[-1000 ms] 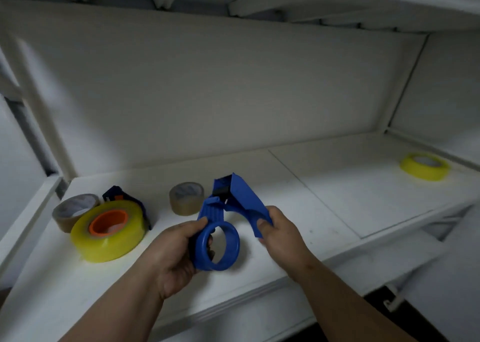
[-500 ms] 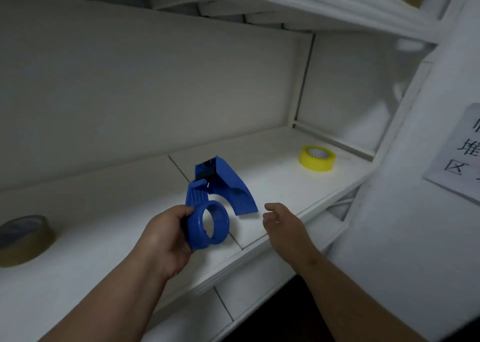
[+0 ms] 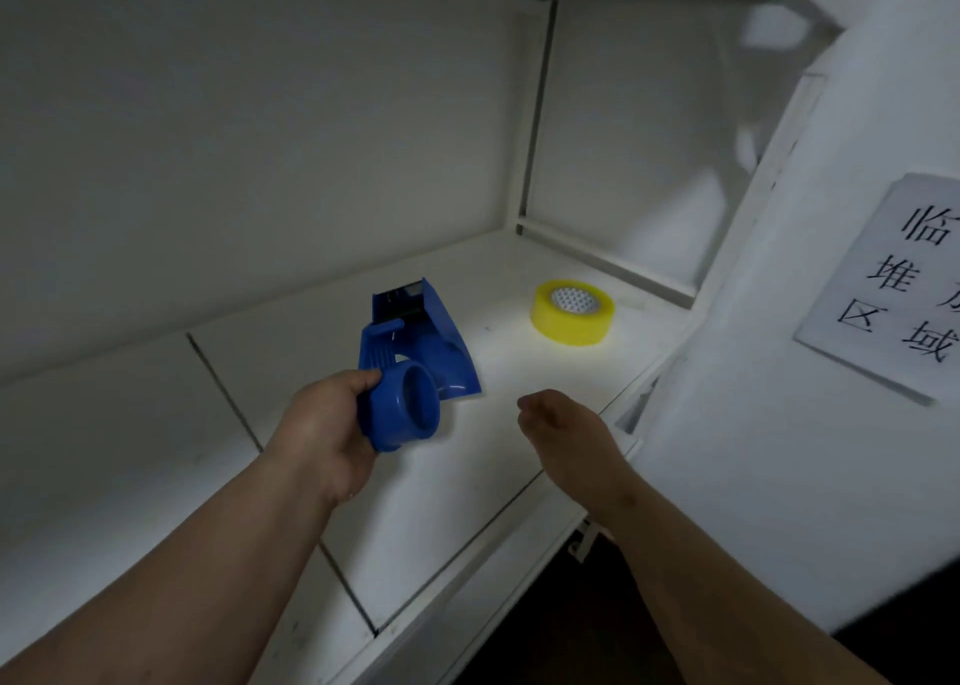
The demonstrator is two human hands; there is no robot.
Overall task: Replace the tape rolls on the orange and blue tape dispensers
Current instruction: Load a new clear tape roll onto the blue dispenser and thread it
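Gripping the blue dispenser (image 3: 410, 367) at centre, the left hand (image 3: 322, 435) shows its hub bare — no roll fitted yet. Right hand (image 3: 561, 424) hangs loosely curled, empty; yellow roll (image 3: 571, 311) lies at two o'clock on the shelf (image 3: 156, 450).

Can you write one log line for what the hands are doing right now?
left hand: holds blue tape dispenser, no roll on it | right hand: empty, near yellow tape roll on shelf
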